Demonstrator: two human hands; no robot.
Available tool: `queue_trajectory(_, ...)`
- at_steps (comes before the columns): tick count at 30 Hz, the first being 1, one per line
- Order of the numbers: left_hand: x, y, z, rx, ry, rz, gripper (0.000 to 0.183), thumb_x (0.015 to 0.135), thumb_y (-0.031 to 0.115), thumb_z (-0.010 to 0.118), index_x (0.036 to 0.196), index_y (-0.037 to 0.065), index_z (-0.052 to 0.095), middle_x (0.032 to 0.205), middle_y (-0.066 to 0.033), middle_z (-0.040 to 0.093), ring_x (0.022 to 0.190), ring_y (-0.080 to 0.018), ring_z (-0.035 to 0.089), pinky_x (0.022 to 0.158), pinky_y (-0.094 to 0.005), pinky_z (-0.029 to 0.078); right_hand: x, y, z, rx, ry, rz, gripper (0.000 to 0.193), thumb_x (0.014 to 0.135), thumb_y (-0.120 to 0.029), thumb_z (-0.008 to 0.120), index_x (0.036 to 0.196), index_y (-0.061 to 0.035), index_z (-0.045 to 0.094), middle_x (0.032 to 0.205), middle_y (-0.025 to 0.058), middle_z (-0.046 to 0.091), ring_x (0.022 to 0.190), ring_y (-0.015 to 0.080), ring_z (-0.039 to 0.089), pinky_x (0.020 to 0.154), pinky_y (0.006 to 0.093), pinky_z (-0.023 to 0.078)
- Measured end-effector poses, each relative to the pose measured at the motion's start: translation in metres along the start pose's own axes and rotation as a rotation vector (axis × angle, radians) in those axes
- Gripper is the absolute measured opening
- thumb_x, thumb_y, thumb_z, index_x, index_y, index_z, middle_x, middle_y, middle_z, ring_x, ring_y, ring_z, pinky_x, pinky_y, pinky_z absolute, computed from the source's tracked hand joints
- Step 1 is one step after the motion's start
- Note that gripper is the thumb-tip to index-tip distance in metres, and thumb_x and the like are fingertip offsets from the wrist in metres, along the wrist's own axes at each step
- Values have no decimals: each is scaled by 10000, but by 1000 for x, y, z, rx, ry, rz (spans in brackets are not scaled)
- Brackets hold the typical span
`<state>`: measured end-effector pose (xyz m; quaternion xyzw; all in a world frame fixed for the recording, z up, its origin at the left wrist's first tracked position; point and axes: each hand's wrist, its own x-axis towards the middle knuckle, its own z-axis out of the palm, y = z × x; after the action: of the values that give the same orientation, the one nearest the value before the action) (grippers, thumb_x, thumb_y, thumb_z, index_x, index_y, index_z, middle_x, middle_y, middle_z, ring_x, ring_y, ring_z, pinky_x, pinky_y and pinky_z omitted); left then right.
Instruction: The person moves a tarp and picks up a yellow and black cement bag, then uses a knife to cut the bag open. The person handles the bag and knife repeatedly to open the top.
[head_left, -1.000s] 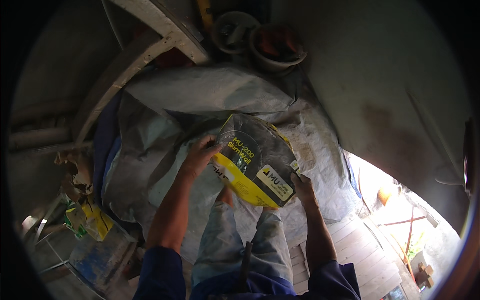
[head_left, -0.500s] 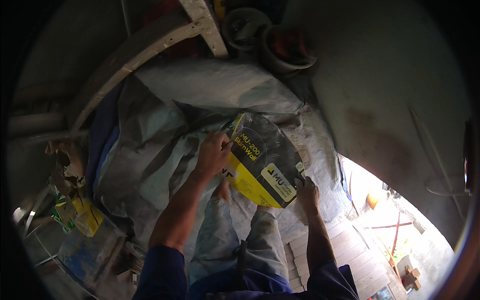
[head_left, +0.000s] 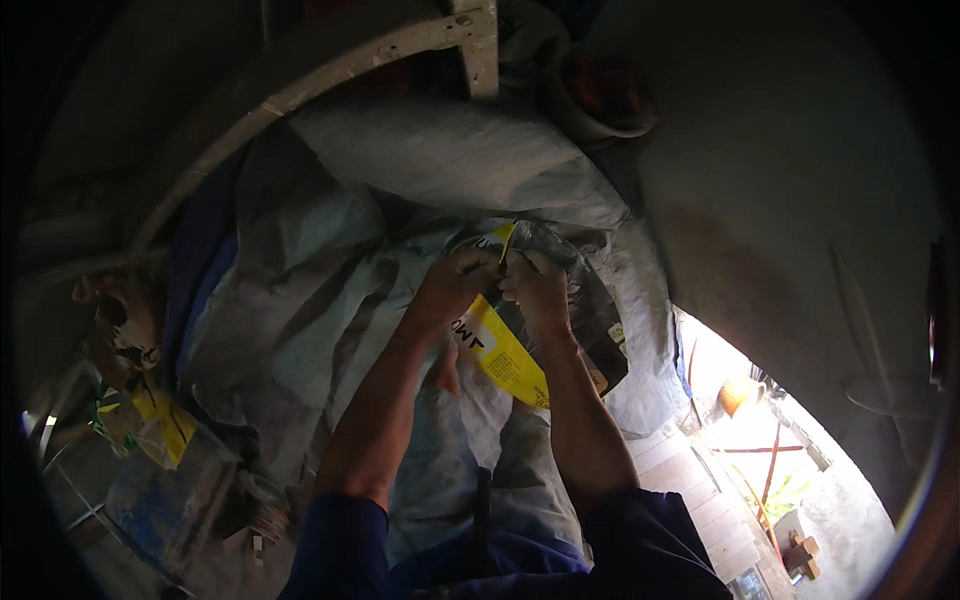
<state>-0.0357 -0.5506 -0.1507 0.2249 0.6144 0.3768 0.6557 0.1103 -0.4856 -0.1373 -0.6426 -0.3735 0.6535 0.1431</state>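
Note:
A black and yellow powder-mix bag [head_left: 590,290] lies in front of my feet on a grey tarpaulin [head_left: 250,300]. My left hand [head_left: 460,278] is closed on the bag's upper left edge, fingers bent in a pinch. Right beside it, my right hand [head_left: 537,288] grips the same edge, its fingers curled close to the left one. The fingertips of both hands are partly hidden, and my right forearm covers part of the bag's printed face.
A curved wooden frame [head_left: 270,108] arches at the upper left. Dim buckets [head_left: 600,95] stand at the back. Crumpled torn bags [head_left: 160,420] lie at the left. Stacked pale tiles or boards [head_left: 690,490] are at the lower right, beside a bright opening. A grey wall [head_left: 780,200] rises on the right.
My right hand has left the bag's lower right corner and moved up and left, next to my left hand on the upper edge. The view has shifted slightly.

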Motion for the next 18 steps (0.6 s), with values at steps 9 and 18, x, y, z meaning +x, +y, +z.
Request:
queue_trajectory(9,5,-25,-3,-11,2,59,234,929,138,682,1080,-40,700,903,-65,693,785,-126,638,739,-272,529,7,-6,-6,-193,-4,-2,274,953,-192,663,961,80,697,757,90,688,610,114,641,569,240,519)
queue_trajectory(18,-5,-70,7,365,266,342,506,874,258,721,1254,-53,600,1208,-263,617,1065,-417,639,911,-480,517,3,16,-10,274,-48,96,235,1006,-176,616,1075,45,659,934,108,706,739,162,689,674,294,589)
